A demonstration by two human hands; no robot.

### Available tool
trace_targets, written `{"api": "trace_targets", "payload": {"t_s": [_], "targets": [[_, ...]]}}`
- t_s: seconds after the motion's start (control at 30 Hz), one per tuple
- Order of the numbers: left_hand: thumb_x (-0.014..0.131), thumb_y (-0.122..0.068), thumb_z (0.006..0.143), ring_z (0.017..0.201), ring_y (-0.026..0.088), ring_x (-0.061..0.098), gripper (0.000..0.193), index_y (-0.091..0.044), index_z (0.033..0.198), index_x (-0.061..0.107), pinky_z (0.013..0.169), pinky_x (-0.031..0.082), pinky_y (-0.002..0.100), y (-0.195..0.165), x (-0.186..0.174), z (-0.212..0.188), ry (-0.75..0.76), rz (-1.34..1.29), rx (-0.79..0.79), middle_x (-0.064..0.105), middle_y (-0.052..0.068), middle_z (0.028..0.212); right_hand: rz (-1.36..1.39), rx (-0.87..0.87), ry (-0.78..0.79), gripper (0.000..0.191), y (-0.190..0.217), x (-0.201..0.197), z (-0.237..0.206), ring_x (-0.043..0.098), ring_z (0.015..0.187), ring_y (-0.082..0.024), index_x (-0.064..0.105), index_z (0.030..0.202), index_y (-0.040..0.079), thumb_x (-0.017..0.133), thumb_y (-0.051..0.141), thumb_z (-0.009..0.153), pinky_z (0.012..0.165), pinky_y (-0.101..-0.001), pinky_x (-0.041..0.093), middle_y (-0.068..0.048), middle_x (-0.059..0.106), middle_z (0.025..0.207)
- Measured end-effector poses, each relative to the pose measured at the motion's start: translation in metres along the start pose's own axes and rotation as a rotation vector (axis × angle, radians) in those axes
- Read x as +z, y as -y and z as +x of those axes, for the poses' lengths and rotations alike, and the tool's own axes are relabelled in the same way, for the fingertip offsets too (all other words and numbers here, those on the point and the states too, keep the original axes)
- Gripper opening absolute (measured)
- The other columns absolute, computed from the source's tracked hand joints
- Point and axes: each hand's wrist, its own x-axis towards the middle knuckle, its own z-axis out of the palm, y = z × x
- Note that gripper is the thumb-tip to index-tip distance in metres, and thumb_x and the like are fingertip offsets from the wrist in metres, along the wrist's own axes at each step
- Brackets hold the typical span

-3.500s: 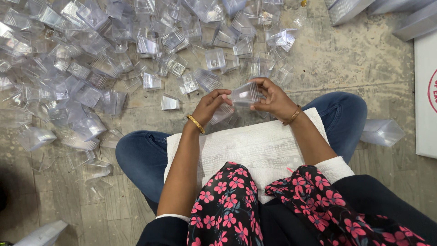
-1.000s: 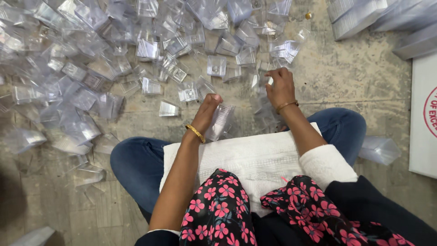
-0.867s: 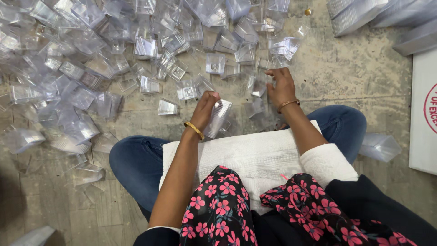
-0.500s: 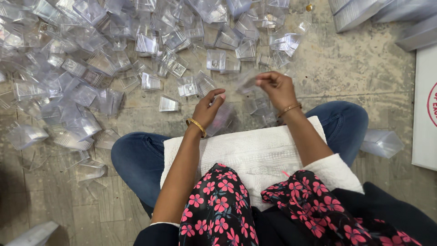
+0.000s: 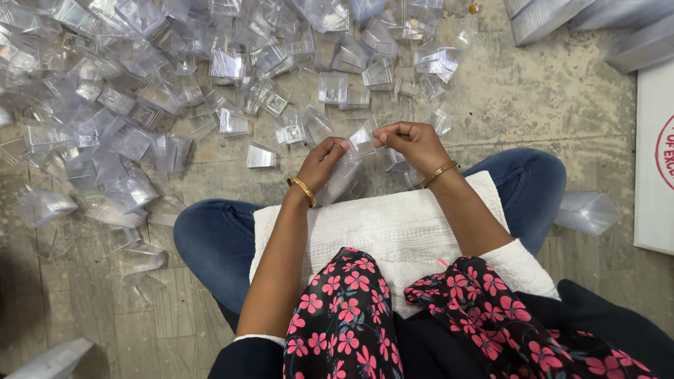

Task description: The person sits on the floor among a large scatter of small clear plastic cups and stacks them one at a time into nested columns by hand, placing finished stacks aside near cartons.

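I sit cross-legged on the floor with a white towel point(image 5: 393, 228) over my lap. My left hand point(image 5: 321, 163) and my right hand point(image 5: 415, 144) meet above my knees, both pinching a small clear plastic box point(image 5: 359, 144) between their fingertips. More clear plastic hangs down below the left hand's fingers point(image 5: 340, 184). A gold bangle circles each wrist. A wide scatter of clear plastic boxes point(image 5: 140, 91) covers the floor beyond and to the left of my hands.
A single clear box point(image 5: 261, 156) lies just left of my left hand. Another clear piece point(image 5: 588, 210) lies by my right knee. Stacked clear trays point(image 5: 562, 17) sit at the top right, and a white carton point(image 5: 656, 161) stands at the right edge.
My right hand reached out to the boxes on the floor, then drew back with a clear box. Both hands have now come together on it above my lap.
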Motion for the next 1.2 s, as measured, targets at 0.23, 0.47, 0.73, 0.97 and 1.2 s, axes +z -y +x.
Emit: {"api": "trace_targets", "payload": {"t_s": [0.23,0.47,0.73,0.97,1.2], "targets": [[0.061,-0.036,0.1,0.09,0.01,0.056,0.032,-0.009,0.115,0.07,0.082,0.045,0.025,0.01,-0.004,0.003,-0.035,-0.032,0.057,0.066,0.0,0.097,-0.022,-0.018,-0.231,0.011,-0.004,-0.004,0.001,0.072,0.085,-0.009,0.073,0.102,0.0,0.07,0.005,0.092,0.083,-0.0232,0.058,-0.005,0.077,0.096],[0.052,-0.03,0.102,0.117,0.017,0.06,0.034,-0.006,0.117,0.071,0.106,0.041,0.03,0.031,-0.027,0.02,-0.428,-0.227,0.187,0.071,0.006,0.119,-0.307,-0.12,-0.303,0.004,-0.022,0.016,-0.047,0.068,0.079,-0.008,0.074,0.092,0.007,0.073,0.007,0.088,0.073,-0.0255,0.056,-0.001,0.076,0.09],[0.053,-0.03,0.103,0.117,0.017,0.061,0.034,-0.004,0.117,0.071,0.106,0.043,0.03,0.034,-0.025,0.019,-0.431,-0.285,0.194,0.07,0.007,0.12,-0.786,-0.417,-0.421,0.009,-0.029,0.044,-0.056,0.071,0.082,-0.02,0.076,0.091,0.01,0.082,0.013,0.084,0.081,-0.0372,0.053,-0.004,0.077,0.088],[0.058,-0.035,0.103,0.084,0.014,0.049,0.033,-0.008,0.118,0.07,0.076,0.041,0.03,0.02,-0.008,0.011,-0.222,-0.065,0.003,0.059,0.0,0.091,-0.442,-0.3,-0.523,0.01,-0.004,0.002,-0.02,0.073,0.088,-0.011,0.076,0.105,0.01,0.069,0.014,0.098,0.082,-0.0286,0.059,0.0,0.078,0.095],[0.062,-0.037,0.099,0.085,0.013,0.051,0.035,-0.007,0.114,0.071,0.078,0.043,0.029,0.014,-0.004,0.002,-0.161,-0.041,0.0,0.062,0.001,0.092,-0.088,-0.097,-0.061,0.016,-0.013,0.03,0.016,0.075,0.088,-0.014,0.076,0.108,0.012,0.065,0.021,0.101,0.086,-0.0293,0.061,-0.004,0.078,0.095]]}}
